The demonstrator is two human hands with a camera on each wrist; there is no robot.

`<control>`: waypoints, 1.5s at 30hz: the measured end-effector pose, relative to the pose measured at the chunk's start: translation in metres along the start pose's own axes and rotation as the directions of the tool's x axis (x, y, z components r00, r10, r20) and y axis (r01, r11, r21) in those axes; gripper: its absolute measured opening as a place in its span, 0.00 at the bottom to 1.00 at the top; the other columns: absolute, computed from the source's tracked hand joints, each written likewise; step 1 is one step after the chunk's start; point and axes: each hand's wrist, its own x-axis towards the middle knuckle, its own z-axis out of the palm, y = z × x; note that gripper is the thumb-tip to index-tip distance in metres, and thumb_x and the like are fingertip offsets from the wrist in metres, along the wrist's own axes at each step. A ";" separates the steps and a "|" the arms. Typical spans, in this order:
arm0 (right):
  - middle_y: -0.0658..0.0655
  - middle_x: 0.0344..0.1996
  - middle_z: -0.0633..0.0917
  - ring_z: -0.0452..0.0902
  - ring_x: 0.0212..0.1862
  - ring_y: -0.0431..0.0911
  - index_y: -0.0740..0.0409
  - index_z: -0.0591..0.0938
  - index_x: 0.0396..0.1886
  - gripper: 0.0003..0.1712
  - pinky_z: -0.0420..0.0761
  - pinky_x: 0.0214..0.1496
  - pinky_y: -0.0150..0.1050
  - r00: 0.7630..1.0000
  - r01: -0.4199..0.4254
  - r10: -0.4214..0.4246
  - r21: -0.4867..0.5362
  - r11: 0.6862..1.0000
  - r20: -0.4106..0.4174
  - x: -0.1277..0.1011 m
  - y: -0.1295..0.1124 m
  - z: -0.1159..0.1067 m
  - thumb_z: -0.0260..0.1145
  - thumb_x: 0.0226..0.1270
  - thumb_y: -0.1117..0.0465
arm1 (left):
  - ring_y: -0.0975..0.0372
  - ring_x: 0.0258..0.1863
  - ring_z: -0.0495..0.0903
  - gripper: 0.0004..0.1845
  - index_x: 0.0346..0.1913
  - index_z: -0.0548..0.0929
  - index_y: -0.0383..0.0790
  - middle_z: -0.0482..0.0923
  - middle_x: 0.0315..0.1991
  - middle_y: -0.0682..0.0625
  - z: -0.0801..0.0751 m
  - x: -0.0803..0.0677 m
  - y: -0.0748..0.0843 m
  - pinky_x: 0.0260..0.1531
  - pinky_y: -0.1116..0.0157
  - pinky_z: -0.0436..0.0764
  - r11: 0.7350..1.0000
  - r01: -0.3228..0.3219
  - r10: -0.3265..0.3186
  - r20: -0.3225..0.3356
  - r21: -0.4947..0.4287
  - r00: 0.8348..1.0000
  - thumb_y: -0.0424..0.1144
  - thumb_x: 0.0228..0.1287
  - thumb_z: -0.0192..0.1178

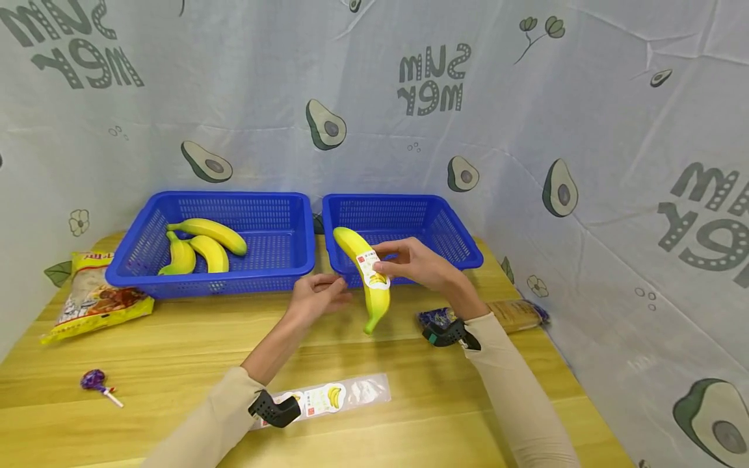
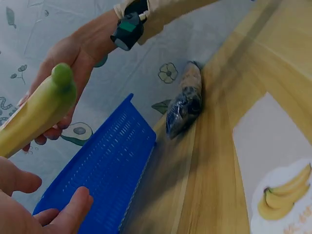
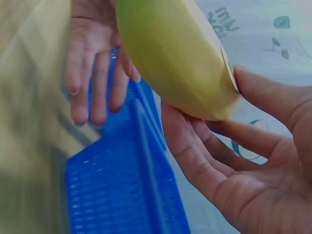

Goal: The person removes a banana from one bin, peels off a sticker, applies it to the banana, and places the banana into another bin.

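My right hand (image 1: pixel 417 263) holds a yellow banana (image 1: pixel 355 248) between thumb and fingers, its green stem pointing down toward me. A white label with a banana picture (image 1: pixel 373 270) is on the banana's side, under my thumb. In the right wrist view the thumb lies at the label's edge and the fingers are beneath the banana (image 3: pixel 170 58). My left hand (image 1: pixel 318 298) is beside the banana with relaxed fingers and nothing in it. A strip of labels (image 1: pixel 328 398) lies on the table below my left wrist.
The left blue basket (image 1: pixel 213 286) contains three bananas (image 1: pixel 210 233). Behind the held banana is the right blue basket (image 1: pixel 404 203). A yellow snack bag (image 1: pixel 93 296) and a purple lollipop (image 1: pixel 93 379) lie at left. Another packet (image 1: pixel 517 314) lies under my right forearm.
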 end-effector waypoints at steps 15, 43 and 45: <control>0.65 0.54 0.87 0.88 0.49 0.51 0.69 0.80 0.70 0.24 0.90 0.56 0.45 0.983 -0.123 0.119 -0.023 0.992 -0.138 0.057 -0.012 -0.036 0.66 0.83 0.60 | 0.52 0.44 0.93 0.21 0.68 0.72 0.16 0.76 0.63 0.24 0.019 0.019 -0.005 0.46 0.57 0.91 0.923 0.029 -0.090 -0.141 -0.384 0.986 0.26 0.80 0.58; 0.69 0.60 0.84 0.90 0.53 0.60 0.57 0.72 0.81 0.37 0.78 0.71 0.62 0.868 -0.441 0.467 0.171 0.881 -0.168 0.135 0.037 -0.060 0.72 0.77 0.65 | 0.51 0.35 0.92 0.02 0.43 0.80 0.28 0.86 0.39 0.37 0.024 0.025 -0.011 0.44 0.56 0.92 0.890 -0.078 -0.047 -0.262 -0.449 0.964 0.21 0.75 0.61; 0.68 0.60 0.84 0.90 0.52 0.59 0.57 0.72 0.81 0.37 0.78 0.71 0.61 0.857 -0.462 0.489 0.173 0.870 -0.167 0.137 0.038 -0.060 0.72 0.76 0.65 | 0.52 0.34 0.91 0.04 0.41 0.80 0.29 0.85 0.37 0.39 0.024 0.027 -0.011 0.43 0.56 0.92 0.887 -0.079 -0.047 -0.258 -0.456 0.965 0.20 0.75 0.61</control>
